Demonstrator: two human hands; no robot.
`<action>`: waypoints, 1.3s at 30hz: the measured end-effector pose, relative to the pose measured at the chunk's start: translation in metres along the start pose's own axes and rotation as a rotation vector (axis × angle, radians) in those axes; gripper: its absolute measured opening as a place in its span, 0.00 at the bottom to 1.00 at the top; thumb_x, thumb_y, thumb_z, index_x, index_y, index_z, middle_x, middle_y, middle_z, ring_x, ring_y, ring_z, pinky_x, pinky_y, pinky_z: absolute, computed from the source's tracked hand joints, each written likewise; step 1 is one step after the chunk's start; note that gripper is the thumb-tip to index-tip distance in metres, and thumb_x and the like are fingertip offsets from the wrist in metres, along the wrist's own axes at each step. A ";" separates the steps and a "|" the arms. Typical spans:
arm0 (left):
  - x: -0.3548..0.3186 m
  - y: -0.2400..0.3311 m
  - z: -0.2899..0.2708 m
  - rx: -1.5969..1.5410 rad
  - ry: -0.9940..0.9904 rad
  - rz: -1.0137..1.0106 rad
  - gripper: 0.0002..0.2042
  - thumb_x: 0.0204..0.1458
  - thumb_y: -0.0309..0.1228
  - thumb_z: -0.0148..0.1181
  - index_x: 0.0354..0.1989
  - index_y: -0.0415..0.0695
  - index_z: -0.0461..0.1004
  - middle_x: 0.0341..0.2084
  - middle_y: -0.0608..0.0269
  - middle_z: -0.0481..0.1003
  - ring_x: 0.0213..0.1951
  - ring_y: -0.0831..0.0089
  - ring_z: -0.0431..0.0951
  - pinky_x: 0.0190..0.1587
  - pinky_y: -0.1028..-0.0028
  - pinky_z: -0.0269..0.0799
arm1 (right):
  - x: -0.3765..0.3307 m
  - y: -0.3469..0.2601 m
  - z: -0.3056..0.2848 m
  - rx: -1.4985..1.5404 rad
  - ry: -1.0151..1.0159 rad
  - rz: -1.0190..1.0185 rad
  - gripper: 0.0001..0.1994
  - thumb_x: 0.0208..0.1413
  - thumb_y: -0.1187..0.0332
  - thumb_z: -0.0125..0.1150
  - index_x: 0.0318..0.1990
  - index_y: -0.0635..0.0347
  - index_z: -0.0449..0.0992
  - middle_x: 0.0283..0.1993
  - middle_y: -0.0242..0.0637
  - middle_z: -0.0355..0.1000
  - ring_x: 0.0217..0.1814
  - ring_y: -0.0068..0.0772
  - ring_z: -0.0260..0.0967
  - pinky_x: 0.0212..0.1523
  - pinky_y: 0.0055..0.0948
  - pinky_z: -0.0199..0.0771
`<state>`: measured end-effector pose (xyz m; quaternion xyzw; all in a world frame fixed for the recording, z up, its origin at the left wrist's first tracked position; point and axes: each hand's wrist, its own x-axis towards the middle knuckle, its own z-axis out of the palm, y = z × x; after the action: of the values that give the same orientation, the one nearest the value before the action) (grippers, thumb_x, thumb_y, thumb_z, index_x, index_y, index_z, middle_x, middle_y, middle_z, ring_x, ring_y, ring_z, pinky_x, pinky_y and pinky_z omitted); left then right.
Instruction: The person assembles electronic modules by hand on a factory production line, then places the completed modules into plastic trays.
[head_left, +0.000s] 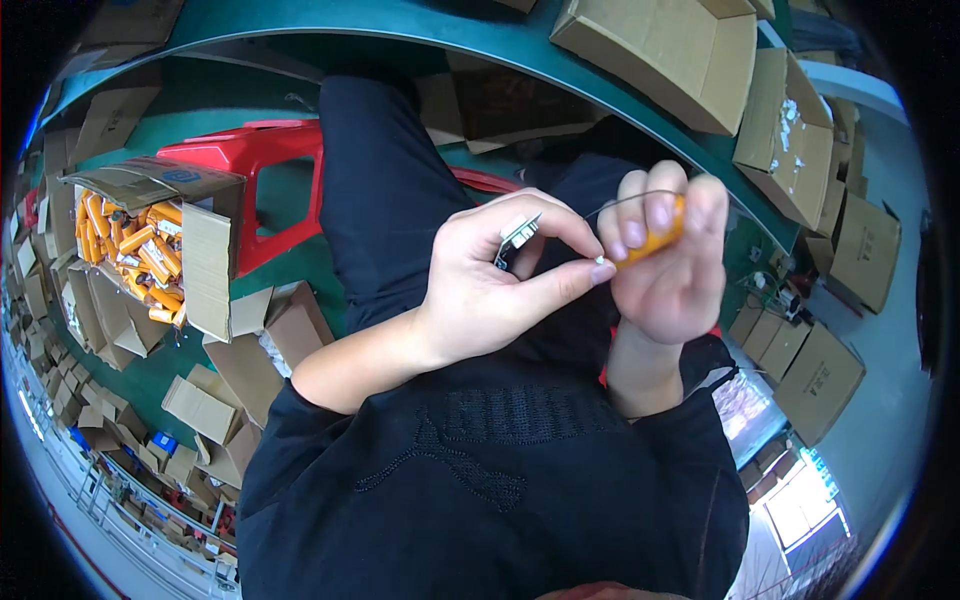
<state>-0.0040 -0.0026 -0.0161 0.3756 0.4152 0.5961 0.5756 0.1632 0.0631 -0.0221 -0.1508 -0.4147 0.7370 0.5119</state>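
Observation:
My right hand (672, 270) has its fingers wrapped round an orange cylindrical battery (655, 240), held tilted in front of my chest. A thin dark wire (625, 200) arcs over those fingers towards my left hand. Thumb and index finger of my left hand (475, 280) pinch a small white connector (600, 261) close to the battery's lower end. A small circuit board (521, 231) with pale parts rests in the crook of the same hand, partly hidden by it. Whether the wire joins the connector is too small to tell.
A cardboard box (222, 265) full of orange batteries stands at left beside a red stool (265, 165). Across the front runs a green table (480, 50) bearing an open carton (665, 50). Another carton (790, 140) holds small white pieces. Many cardboard boxes lie around the floor.

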 end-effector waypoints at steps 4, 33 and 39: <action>0.005 0.003 -0.006 0.128 0.015 0.051 0.07 0.50 0.23 0.74 0.36 0.43 0.83 0.37 0.64 0.79 0.29 0.80 0.72 0.30 0.82 0.65 | -0.005 -0.003 0.004 -0.180 0.251 0.234 0.13 0.64 0.57 0.57 0.46 0.56 0.71 0.52 0.43 0.68 0.47 0.37 0.68 0.51 0.34 0.69; 0.007 0.051 -0.041 0.056 -0.110 0.044 0.11 0.36 0.23 0.80 0.29 0.47 0.86 0.48 0.59 0.70 0.29 0.78 0.65 0.34 0.79 0.61 | 0.015 0.004 0.031 0.425 -0.211 0.811 0.15 0.57 0.68 0.69 0.49 0.64 0.80 0.40 0.36 0.76 0.36 0.28 0.71 0.42 0.22 0.70; 0.007 0.046 -0.048 0.007 -0.141 -0.029 0.10 0.40 0.22 0.80 0.32 0.45 0.86 0.44 0.62 0.71 0.35 0.78 0.69 0.37 0.81 0.65 | 0.013 0.010 0.031 0.144 -0.175 0.663 0.08 0.63 0.69 0.65 0.45 0.64 0.81 0.37 0.34 0.76 0.32 0.22 0.66 0.38 0.18 0.66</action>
<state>-0.0663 0.0020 0.0081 0.4123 0.3811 0.5584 0.6107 0.1310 0.0592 -0.0078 -0.1772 -0.3324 0.9007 0.2165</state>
